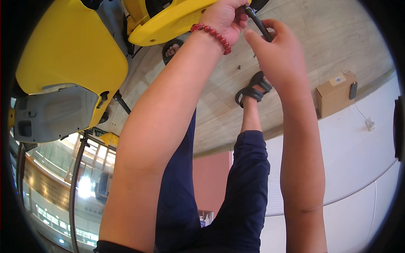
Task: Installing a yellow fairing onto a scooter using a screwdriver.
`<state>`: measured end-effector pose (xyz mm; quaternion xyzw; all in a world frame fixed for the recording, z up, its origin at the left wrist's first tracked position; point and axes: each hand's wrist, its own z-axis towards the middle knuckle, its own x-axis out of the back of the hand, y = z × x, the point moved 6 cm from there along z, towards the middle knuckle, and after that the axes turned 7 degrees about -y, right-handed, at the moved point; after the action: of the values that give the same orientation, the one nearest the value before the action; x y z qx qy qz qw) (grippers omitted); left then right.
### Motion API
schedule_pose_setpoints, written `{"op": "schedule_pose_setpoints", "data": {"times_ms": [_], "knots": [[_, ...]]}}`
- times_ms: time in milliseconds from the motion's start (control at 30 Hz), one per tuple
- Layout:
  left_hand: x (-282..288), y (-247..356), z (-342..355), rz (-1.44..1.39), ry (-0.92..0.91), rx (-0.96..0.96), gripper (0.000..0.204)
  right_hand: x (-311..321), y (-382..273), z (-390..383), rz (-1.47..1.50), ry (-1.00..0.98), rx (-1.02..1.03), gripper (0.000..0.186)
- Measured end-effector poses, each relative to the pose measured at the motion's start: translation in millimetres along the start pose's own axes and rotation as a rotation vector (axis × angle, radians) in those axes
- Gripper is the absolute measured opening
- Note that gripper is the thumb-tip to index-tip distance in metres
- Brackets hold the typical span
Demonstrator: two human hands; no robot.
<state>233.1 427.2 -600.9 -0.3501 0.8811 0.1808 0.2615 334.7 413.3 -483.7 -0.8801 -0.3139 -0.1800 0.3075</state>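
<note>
My right hand [278,50] is closed round a black rod-like tool [257,19] that slants up toward the top edge. My left hand [228,17], with a red bead bracelet [213,36] at the wrist, has curled fingers beside the tool's upper end; what they hold is hidden. Just left of it is yellow bodywork [156,31] with dark openings. A small dark piece, perhaps a screw, [239,67] lies on the tiled floor [316,38] below my hands.
A large yellow machine body with a grey panel [55,114] fills the left. My sandalled feet [255,88] are on the floor. A cardboard box [333,97] stands by the white wall [354,168] at right, near a cable and socket [370,124]. Glazing [86,185] is at lower left.
</note>
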Motion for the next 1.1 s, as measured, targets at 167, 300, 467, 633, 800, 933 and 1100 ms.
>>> {"op": "schedule_pose_setpoints", "data": {"times_ms": [167, 300, 467, 633, 800, 933, 1100], "knots": [[3, 1, 1, 0.008, 0.033, 0.019, 0.005, -2, -5, 5, -0.079, 0.051, 0.162, 0.026], [-3, 3, -7, -0.032, -0.016, -0.012, 0.005, -21, 18, 11, 0.925, -0.328, -0.264, 0.018], [-2, 6, -5, -0.019, -0.017, -0.018, 0.005, -31, 14, 2, 1.502, -0.500, -0.468, 0.022], [-2, 4, 0, -0.007, -0.035, -0.019, 0.004, 4, -9, -4, -0.192, 0.060, 0.190, 0.022], [-6, 0, -4, -0.109, -0.024, 0.066, 0.003, -1, 6, 3, 0.399, -0.032, -0.076, 0.024], [-6, 3, -2, -0.041, -0.062, 0.018, 0.003, -23, 19, 9, 1.503, -0.617, -0.377, 0.027], [2, 3, -4, -0.057, 0.030, -0.011, 0.002, -13, 14, -7, 1.018, -0.202, -0.366, 0.028]]}}
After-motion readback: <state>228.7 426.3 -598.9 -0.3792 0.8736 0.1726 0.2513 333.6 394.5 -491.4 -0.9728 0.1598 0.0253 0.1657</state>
